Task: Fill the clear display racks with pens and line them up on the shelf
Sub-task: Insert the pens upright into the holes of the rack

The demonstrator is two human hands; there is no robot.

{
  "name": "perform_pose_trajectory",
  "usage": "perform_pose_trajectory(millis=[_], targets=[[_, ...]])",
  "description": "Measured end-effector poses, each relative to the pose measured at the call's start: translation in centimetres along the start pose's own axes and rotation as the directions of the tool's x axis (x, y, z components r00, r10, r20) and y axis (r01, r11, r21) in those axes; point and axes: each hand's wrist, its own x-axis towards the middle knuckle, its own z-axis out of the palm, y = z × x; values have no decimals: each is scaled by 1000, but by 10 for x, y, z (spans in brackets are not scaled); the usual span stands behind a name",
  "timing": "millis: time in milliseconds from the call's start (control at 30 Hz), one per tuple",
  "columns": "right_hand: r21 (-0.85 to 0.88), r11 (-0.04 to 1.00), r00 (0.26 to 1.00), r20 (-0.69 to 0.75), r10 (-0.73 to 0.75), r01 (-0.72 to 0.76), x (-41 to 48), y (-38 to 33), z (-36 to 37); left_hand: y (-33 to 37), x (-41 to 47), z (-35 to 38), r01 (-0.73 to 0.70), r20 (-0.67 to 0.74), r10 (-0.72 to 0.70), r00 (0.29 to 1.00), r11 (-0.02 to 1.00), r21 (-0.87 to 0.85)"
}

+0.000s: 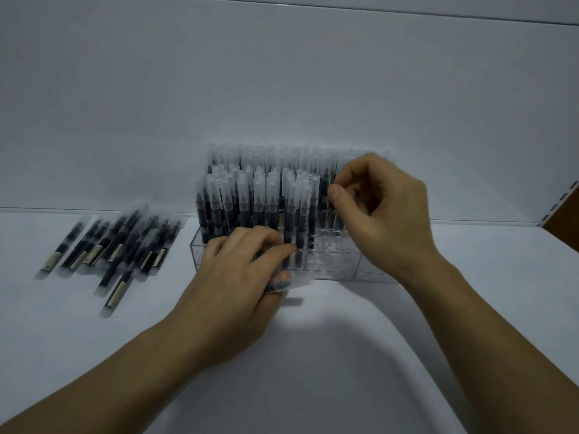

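Note:
A clear display rack (338, 261) stands on the white shelf against the back wall. Its left and rear rows hold several upright black pens with frosted caps (260, 198); holes at its front right are bare. My left hand (238, 283) grips a few loose pens (291, 281) lying flat in front of the rack, its fingertips against the rack's front row. My right hand (376, 211) is raised over the rack's right side and pinches the top of an upright pen (329, 186) between thumb and fingers.
A loose pile of several black pens (119, 249) lies on the white shelf (344, 355) to the left of the rack. The shelf's back wall rises right behind the rack. A slotted upright and a brown edge (564, 208) show at the far right.

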Motion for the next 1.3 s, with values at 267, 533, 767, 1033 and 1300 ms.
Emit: perform_pose_trajectory(millis=[267,533,767,1033,1300], targets=[[455,867,815,570,-107,-204,-8,-34,2,3,2,-5,13,8,-12,1000,994,-110],[443,866,772,625,-112,-233,-7,-31,0,7,3,-8,2,-56,-16,998,972,-234],[526,819,876,478,-60,-231,-2,-22,-1,3,1,-5,25,-19,-27,999,994,-109],[707,622,938,199,283,-337,12,-6,-18,2,-2,-1,16,-2,-16,1000,1000,-13],[401,899,981,1,193,-177,9,-1,-13,1,-2,0,13,6,-13,1000,1000,-14]])
